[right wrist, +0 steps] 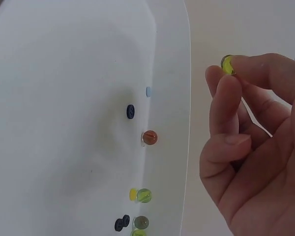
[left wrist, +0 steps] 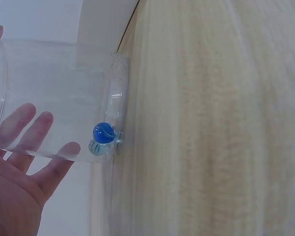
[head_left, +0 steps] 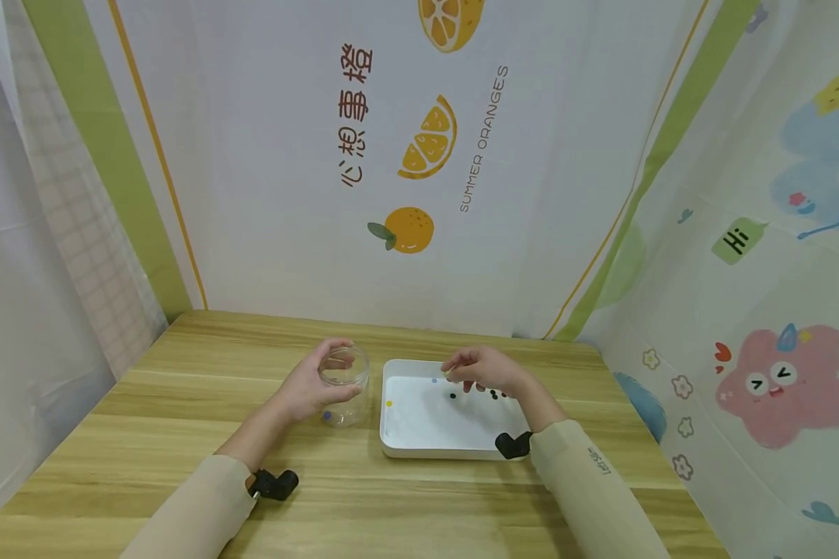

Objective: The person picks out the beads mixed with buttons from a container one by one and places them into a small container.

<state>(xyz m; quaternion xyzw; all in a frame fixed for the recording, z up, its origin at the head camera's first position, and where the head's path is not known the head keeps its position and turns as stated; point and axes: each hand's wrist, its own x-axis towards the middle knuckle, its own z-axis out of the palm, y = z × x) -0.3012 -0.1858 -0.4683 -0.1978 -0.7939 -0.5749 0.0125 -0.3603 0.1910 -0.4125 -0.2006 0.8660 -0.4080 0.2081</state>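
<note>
My left hand (head_left: 315,388) holds a clear jar (head_left: 347,404) near its open mouth, and the jar stands upright on the table left of the tray. At the jar's bottom lie a blue marble (left wrist: 104,132) and a pale clear marble (left wrist: 97,148). Over the back of the white tray (head_left: 419,451), my right hand (head_left: 485,371) pinches a yellow-green marble (right wrist: 227,65) between thumb and fingertips. Inside the tray are a reddish-brown marble (right wrist: 150,137), a green marble (right wrist: 144,195), a dark marble (right wrist: 141,222) and several small buttons, including a black button (right wrist: 131,111).
A light blue button (right wrist: 148,92) and a yellow button (right wrist: 132,194) lie near one tray wall; another yellow button (head_left: 389,404) is at the tray's left end. The wooden table (head_left: 363,505) meets a printed curtain (head_left: 287,233) behind and another at the right.
</note>
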